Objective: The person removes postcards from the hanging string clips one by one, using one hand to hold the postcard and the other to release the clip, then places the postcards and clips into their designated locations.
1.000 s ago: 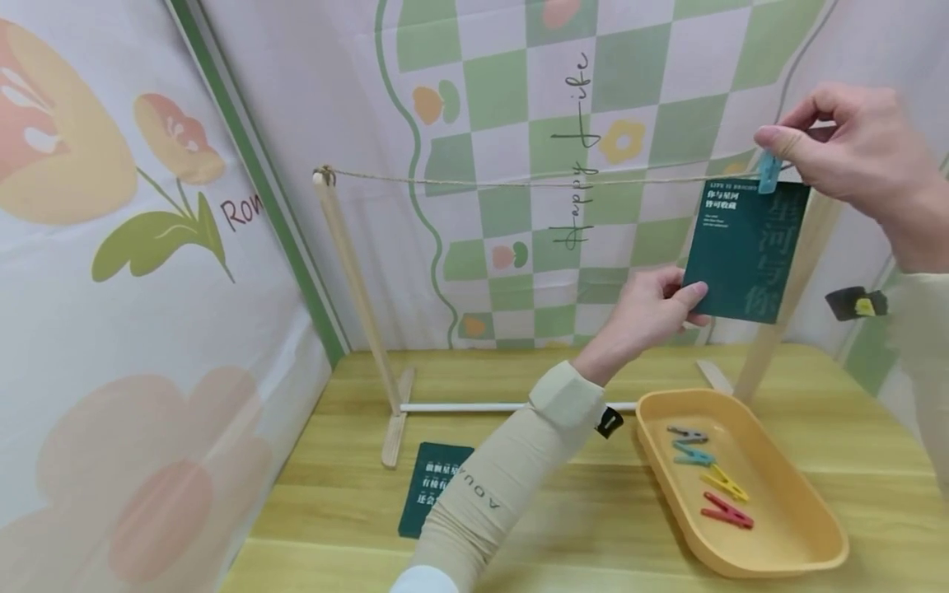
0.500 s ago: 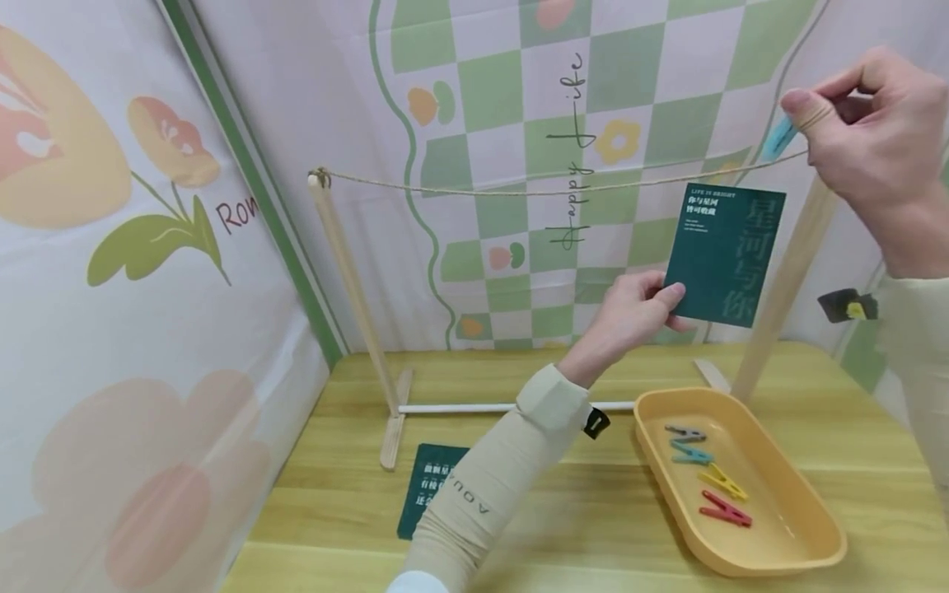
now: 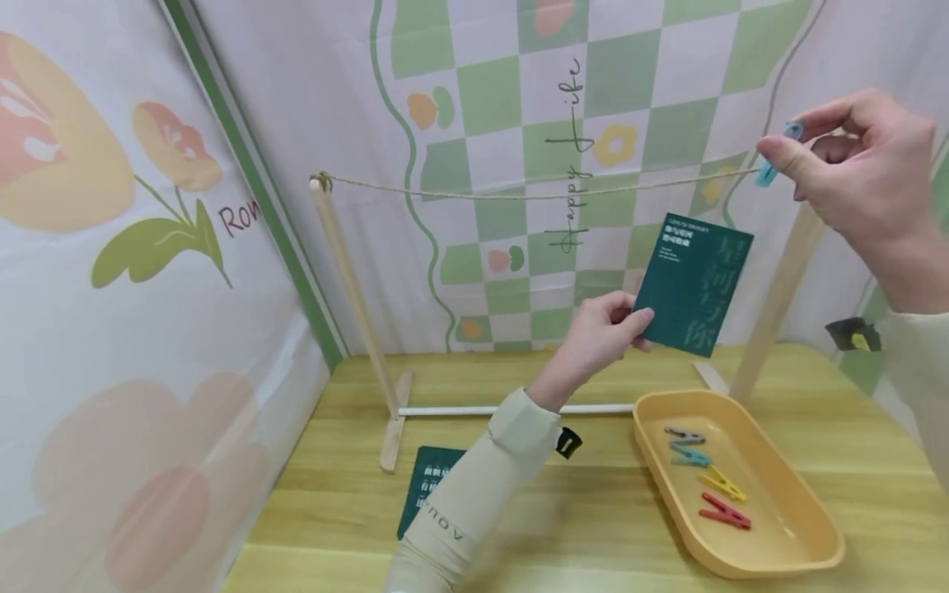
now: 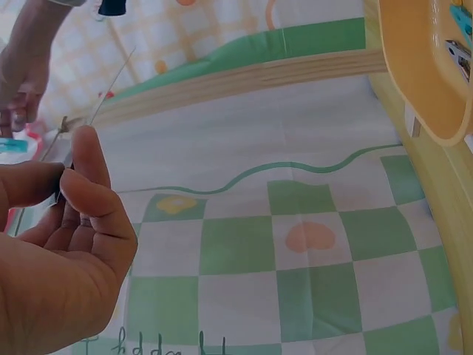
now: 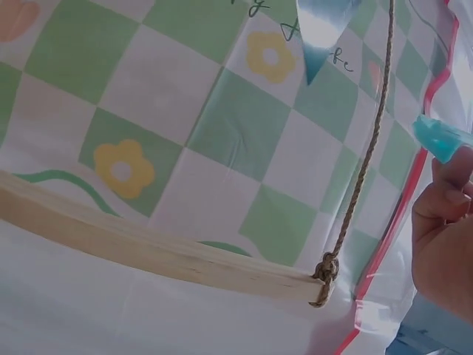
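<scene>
My left hand (image 3: 604, 333) pinches a dark green printed card (image 3: 693, 284) by its lower left corner. Tilted, the card hangs in the air below the twine line (image 3: 519, 197), its top edge apart from it. Seen from the left wrist, this card (image 4: 112, 83) is nearly edge-on above the left hand (image 4: 81, 214). Between thumb and fingers my right hand (image 3: 863, 161) holds a light blue clothespin (image 3: 768, 171), which overlaps the line near its right end in the head view. In the right wrist view the clothespin (image 5: 440, 138) stands off to the side of the twine.
Wooden posts (image 3: 356, 305) carry the twine, joined low down by a white rod (image 3: 452, 411). A yellow-orange tray (image 3: 804, 494) at right contains a grey, a blue, a yellow (image 3: 722, 483) and a red clothespin (image 3: 725, 511). More green cards (image 3: 426, 494) lie partly under my left sleeve.
The clothespin, earlier over the card's top edge at the line, went up and right, then down to line level. My left hand has lowered the card leftward, away from the twine, tilting it more.
</scene>
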Demonstrator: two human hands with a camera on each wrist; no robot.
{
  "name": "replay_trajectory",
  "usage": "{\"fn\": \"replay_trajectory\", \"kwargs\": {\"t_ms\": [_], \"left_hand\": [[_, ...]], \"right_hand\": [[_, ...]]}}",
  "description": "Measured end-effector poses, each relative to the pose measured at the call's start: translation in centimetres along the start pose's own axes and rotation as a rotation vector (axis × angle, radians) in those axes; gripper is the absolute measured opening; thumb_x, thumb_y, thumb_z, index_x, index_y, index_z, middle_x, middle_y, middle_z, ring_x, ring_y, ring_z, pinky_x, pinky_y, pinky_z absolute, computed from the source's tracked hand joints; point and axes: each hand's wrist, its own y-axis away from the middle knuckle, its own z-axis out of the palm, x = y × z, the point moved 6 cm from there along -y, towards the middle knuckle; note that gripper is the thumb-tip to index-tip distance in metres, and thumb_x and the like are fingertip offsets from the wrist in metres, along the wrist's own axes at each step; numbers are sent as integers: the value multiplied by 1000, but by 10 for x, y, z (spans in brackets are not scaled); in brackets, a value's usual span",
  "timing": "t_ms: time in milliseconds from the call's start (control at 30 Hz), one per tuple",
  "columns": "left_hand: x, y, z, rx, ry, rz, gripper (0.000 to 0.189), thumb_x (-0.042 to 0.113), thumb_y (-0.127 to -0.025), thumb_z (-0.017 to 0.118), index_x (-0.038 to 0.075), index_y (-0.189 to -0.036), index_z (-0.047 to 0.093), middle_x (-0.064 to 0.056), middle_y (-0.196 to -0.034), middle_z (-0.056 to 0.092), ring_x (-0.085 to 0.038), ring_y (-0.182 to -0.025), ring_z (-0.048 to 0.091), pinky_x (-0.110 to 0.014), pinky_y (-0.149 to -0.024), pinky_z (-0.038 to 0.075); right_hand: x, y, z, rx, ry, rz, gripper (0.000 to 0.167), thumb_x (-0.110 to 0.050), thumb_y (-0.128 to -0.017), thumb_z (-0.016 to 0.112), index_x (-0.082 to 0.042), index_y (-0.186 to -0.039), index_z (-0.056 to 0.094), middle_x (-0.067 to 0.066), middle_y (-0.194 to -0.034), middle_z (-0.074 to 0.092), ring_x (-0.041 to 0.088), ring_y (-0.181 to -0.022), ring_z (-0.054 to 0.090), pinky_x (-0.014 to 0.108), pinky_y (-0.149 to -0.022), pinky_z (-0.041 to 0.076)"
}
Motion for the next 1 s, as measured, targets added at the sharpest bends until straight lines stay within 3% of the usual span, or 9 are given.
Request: {"fn": "replay_trajectory", "kwargs": {"t_ms": [167, 233, 400, 500, 700, 833, 1000], "left_hand": [[-5, 7, -4, 15, 50, 26, 13, 16, -97, 62, 4, -100, 67, -3, -78, 67, -13, -63, 69, -18, -58, 50], [-6, 9, -6, 25, 58, 35, 13, 16, -97, 62, 4, -99, 66, -2, -77, 67, -12, -62, 69, -17, -58, 50], [-10, 15, -12, 22, 75, 60, 13, 16, -97, 63, 3, -98, 66, 2, -69, 61, -12, -63, 71, -19, -47, 34], [-12, 19, -13, 14, 66, 74, 14, 17, -98, 62, 4, -100, 66, 3, -70, 61, -14, -65, 71, -19, -47, 33], [-21, 28, -16, 9, 74, 65, 19, 19, -100, 58, 5, -106, 70, 1, -77, 65, -6, -66, 70, -18, -49, 41], [-26, 34, -21, 36, 95, 48, 20, 17, -100, 57, 4, -107, 70, -3, -82, 68, -13, -68, 73, -21, -52, 47], [-30, 39, -28, 48, 112, 50, 20, 17, -100, 57, 6, -108, 72, -8, -88, 73, -24, -72, 74, -28, -53, 51]], "right_hand": [[-3, 7, 4, -23, 25, -71, 33, -9, -87, 73, -35, -98, 57, -25, -79, 58, -9, -52, 49, 2, -55, 41], [-5, 10, 5, -28, 41, -109, 35, -7, -86, 74, -35, -97, 57, -27, -78, 58, -10, -50, 49, 3, -53, 40], [-6, 20, 9, -60, 80, -114, 38, -7, -84, 76, -37, -96, 57, -30, -71, 57, -10, -48, 48, 4, -50, 39], [-7, 27, 11, -76, 105, -134, 40, -6, -83, 77, -37, -96, 57, -31, -66, 55, -10, -47, 48, 5, -49, 37], [-5, 40, 12, -125, 170, -158, 42, -6, -82, 78, -39, -97, 56, -30, -66, 52, -9, -49, 44, 7, -48, 34], [-2, 45, 10, -163, 186, -136, 39, -7, -83, 77, -38, -97, 56, -29, -67, 53, -7, -50, 43, 10, -48, 32], [-2, 52, 8, -195, 230, -164, 28, -7, -83, 77, -25, -98, 61, -31, -72, 52, -7, -50, 42, 10, -49, 33]]}}
